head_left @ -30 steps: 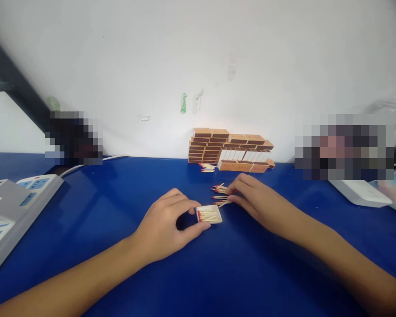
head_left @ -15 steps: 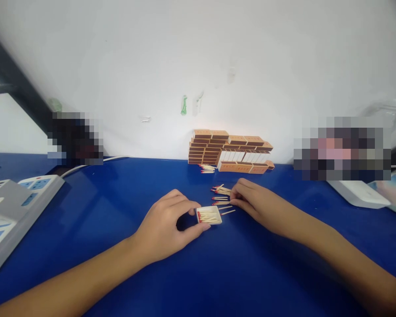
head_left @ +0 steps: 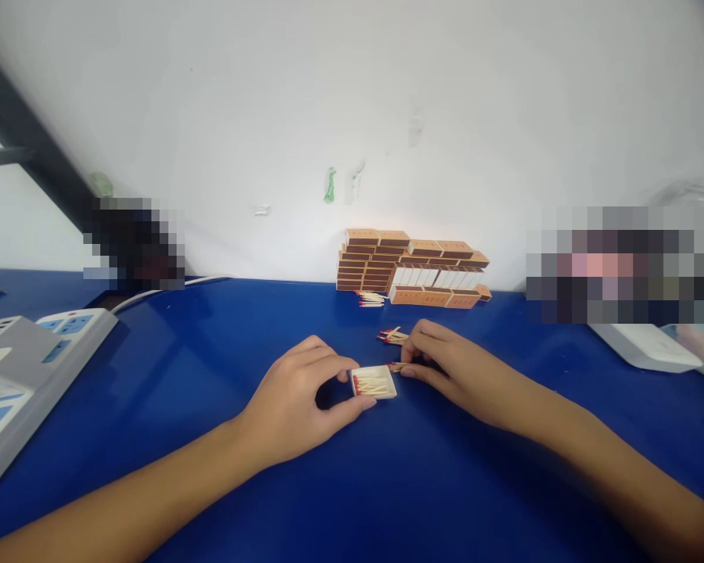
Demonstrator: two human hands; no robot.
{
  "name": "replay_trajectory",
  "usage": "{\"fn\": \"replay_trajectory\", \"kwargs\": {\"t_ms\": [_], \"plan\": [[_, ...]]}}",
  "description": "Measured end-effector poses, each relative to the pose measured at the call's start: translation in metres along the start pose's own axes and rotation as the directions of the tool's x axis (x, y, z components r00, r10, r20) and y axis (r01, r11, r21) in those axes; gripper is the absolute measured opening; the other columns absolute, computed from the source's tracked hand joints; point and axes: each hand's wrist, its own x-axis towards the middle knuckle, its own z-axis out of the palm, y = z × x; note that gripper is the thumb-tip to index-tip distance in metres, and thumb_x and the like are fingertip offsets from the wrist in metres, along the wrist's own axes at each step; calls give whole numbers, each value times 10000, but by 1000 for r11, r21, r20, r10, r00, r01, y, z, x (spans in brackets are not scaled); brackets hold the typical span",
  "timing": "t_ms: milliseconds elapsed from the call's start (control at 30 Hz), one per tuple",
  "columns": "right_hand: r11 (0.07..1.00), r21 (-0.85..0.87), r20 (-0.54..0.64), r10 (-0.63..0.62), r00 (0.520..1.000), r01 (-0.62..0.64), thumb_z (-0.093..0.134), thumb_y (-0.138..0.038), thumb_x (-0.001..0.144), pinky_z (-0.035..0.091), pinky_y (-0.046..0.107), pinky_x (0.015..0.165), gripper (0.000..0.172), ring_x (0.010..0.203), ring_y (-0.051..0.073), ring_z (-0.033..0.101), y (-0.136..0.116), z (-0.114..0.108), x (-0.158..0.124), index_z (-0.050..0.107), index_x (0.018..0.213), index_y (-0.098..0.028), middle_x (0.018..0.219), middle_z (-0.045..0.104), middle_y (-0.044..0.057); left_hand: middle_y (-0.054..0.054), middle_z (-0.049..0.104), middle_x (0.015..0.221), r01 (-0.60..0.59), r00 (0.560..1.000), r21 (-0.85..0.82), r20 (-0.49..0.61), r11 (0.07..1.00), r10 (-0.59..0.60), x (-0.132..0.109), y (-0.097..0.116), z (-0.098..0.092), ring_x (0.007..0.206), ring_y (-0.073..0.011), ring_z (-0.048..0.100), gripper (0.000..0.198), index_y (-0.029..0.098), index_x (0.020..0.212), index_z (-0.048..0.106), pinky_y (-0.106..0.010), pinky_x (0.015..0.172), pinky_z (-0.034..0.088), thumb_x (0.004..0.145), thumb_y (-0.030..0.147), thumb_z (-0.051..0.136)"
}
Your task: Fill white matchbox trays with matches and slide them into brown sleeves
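My left hand point(head_left: 308, 391) grips the left end of a small white matchbox tray point(head_left: 390, 393) between thumb and fingers. Several red-tipped matches point(head_left: 372, 385) lie inside it, heads toward the left. Just right of the tray, my right hand point(head_left: 437, 352) has thumb and fingers pinched on a few matches point(head_left: 397, 367), their red heads pointing at the tray. Behind those fingers a loose pile of matches point(head_left: 392, 336) rests on the blue table, partly hidden by the hand.
Stacked matchboxes point(head_left: 369, 270) stand against the wall, with a small heap of matches point(head_left: 369, 299) at their foot. On the left sits a large power strip point(head_left: 82, 344) with a white cable point(head_left: 146, 295). A white device point(head_left: 645, 346) lies at the right.
My right hand has closed on the loose matches beside the tray and drawn them slightly left. My left hand still holds the tray in nearly the same place.
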Motion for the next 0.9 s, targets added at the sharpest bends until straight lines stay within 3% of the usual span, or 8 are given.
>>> {"fn": "replay_trajectory", "kwargs": {"t_ms": [200,500,667,900], "plan": [[996,-85,-8,8,1000,-9,486,-293,1066,580,409,820,193,929,242,664,-4,4,0,600,927,-222,1015,632,86,-28,705,852,-1,1000,8,5,1000,1,-1,0,0,840,-202,615,211,196,1050,740,-359,781,519,930,367,766],[991,-129,-77,-26,997,16,475,-364,1086,563,394,755,258,841,219,628,5,5,-1,536,878,-224,978,612,78,-34,707,852,-13,1000,28,8,1000,12,0,0,0,831,-203,615,212,196,1059,742,-368,784,523,936,368,760],[998,-29,-129,-58,990,54,439,-312,1101,577,366,799,196,899,206,654,-16,2,-2,578,986,-235,1024,628,74,-30,709,850,-14,1000,37,18,999,14,0,0,1,822,-201,620,223,191,1048,740,-369,785,520,925,374,773],[963,-216,-149,-196,969,162,501,-287,1082,588,395,805,123,997,258,681,-40,22,-7,603,1043,-230,1072,654,97,-30,733,875,-63,998,1,2,998,63,1,0,1,837,-190,638,254,175,1068,728,-363,823,532,920,372,790]]}}
